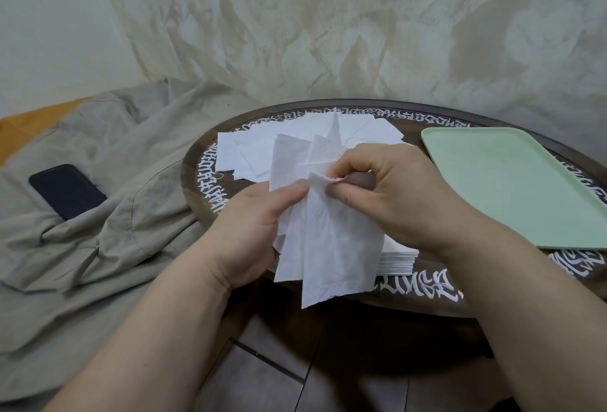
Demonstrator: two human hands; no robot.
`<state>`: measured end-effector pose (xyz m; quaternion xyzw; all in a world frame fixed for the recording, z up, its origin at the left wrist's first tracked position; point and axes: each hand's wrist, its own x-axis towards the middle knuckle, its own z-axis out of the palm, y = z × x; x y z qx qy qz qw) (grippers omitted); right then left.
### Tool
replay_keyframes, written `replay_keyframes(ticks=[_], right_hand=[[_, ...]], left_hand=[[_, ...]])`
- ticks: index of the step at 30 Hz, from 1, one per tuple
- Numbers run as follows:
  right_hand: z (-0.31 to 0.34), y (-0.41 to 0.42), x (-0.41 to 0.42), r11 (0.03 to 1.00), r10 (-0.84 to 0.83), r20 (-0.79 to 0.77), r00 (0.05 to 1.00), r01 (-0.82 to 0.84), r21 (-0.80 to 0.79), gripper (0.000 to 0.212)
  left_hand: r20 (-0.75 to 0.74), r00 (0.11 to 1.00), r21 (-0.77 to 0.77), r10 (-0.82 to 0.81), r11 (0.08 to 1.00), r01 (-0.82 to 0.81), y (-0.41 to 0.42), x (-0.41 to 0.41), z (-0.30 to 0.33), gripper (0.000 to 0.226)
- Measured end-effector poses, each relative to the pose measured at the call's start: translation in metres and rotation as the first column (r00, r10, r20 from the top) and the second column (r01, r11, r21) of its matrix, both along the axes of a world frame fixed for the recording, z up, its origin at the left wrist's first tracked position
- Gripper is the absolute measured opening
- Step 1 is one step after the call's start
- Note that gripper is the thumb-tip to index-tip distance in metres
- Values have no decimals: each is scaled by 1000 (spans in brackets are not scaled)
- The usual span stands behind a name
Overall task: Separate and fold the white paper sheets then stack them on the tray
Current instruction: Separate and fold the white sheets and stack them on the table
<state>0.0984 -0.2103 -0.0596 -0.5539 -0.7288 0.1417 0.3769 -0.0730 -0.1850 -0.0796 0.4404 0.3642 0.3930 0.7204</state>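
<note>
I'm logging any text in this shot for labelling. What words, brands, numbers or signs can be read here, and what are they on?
Round table: white ornamental, calligraphy-style lettering runs around its dark rim; too stylised to read as words.
Phone: dark surface, no visible text or brand.
Green tray: no markings.
White paper sheets: blank.
No other text, numbers or signs show.

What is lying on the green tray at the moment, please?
Nothing shows on the green tray: its visible surface is bare, with no folded sheets on it. Its right end runs out of the frame, so that part cannot be checked.
</note>
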Motion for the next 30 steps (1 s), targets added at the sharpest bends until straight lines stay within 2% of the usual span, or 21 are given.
replay_keyframes(ticks=[3, 10, 19, 26, 30], right_hand=[[1, 0, 0, 1000, -10, 0, 1000, 10, 10, 6], [1, 1, -3, 999, -37, -135, 990, 40, 20, 13], [2, 0, -1, 999, -35, -80, 996, 35, 0, 14], [0, 0, -2, 998, -57, -105, 993, 57, 0, 11], [-1, 1, -4, 996, -91, -129, 987, 93, 5, 11]], left_hand=[[-40, 999, 23, 4, 1000, -3, -2, 0, 0, 37], [-103, 992, 115, -68, 990, 80, -9, 1, 6, 29], [-109, 990, 133, -85, 986, 99, -9, 3, 6, 26], [-94, 992, 125, -86, 987, 98, -5, 1, 1, 30], [-71, 993, 129, -91, 987, 100, -3, 1, -2, 18]])
